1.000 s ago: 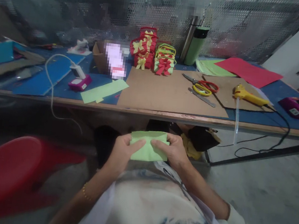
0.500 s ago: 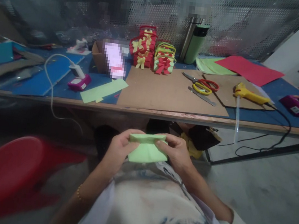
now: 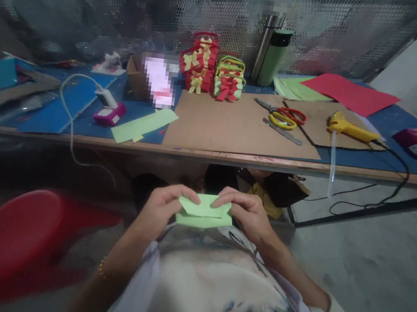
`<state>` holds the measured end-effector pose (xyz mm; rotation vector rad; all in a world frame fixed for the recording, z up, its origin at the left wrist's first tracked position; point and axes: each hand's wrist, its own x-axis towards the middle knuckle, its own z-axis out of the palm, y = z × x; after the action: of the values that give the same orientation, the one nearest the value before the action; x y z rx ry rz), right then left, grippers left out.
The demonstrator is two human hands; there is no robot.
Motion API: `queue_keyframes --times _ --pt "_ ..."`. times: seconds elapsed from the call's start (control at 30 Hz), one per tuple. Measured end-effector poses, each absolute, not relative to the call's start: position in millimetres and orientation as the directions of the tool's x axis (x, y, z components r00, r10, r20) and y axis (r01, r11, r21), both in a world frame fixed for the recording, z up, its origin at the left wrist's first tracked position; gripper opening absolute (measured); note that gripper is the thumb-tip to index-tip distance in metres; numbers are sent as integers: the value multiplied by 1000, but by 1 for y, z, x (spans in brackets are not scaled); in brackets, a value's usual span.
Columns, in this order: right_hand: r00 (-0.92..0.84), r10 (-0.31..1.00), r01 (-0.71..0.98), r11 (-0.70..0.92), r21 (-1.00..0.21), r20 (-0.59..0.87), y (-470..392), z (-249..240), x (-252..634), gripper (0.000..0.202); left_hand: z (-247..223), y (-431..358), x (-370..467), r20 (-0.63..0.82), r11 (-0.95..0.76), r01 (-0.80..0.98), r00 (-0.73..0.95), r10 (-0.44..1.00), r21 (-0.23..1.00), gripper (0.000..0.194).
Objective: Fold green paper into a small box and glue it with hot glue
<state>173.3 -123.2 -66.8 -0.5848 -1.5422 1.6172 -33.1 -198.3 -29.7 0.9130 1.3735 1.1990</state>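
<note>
Between my two hands, above my lap, is a light green sheet of paper (image 3: 204, 221) with its far part folded over toward me. My left hand (image 3: 165, 202) grips the paper's left end, a finger lying on the flap. At the right end my right hand (image 3: 246, 209) pinches it, fingertips pressing on the same flap. The undersides of the paper and the fingers beneath it are hidden. On the table beyond, small red paper baskets (image 3: 200, 66) with yellow bows stand beside green ones (image 3: 230, 80) with a red bow.
Scissors (image 3: 283, 118), a metal blade (image 3: 283, 132) and a yellow glue gun (image 3: 352, 129) rest on cardboard (image 3: 215, 126). Cut green paper (image 3: 146, 125) lies left, near a white cable (image 3: 73, 124). A green bottle (image 3: 273, 60) stands behind. A red stool (image 3: 17, 228) is at my left.
The far part of the green paper has been folded down toward me, making a wide flap. Both hands have shifted so their fingers press on top of it.
</note>
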Motion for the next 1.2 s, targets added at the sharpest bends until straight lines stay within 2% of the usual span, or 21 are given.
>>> queue_keyframes --times 0.1,0.17,0.3,0.37,0.47,0.6,0.73,1.03,1.2 --pt "-596 772 -199 123 -972 219 -122 -68 176 33 -20 -196 -38 -301 294 -146 -23 953 944 27" --pt "-613 755 -177 155 -972 232 -121 -68 177 39 -16 -195 -38 -297 296 -107 6 955 949 29" --pt "-643 702 -176 254 -951 306 -119 -69 178 38 -21 -193 -30 -169 214 231 -201 965 949 26" --pt "-643 682 -161 326 -932 349 -119 -67 178 32 -28 -192 -26 -73 164 335 -267 961 928 25" --pt "-642 687 -98 367 -925 340 -118 -63 179 28 -37 -190 -24 -40 126 314 -265 963 941 26" --pt "-560 767 24 392 -920 313 -116 -61 176 26 -42 -190 -23 -19 115 360 -260 965 926 29" --pt "-608 697 119 552 -825 379 -113 -66 165 16 -39 -192 -17 33 63 425 -214 976 903 23" --pt "-628 600 66 675 -735 496 -114 -75 158 23 -40 -193 -13 45 39 443 -177 983 896 20" --pt "-630 643 60 599 -798 435 -110 -79 160 27 -40 -194 -16 25 54 406 -188 982 912 25"
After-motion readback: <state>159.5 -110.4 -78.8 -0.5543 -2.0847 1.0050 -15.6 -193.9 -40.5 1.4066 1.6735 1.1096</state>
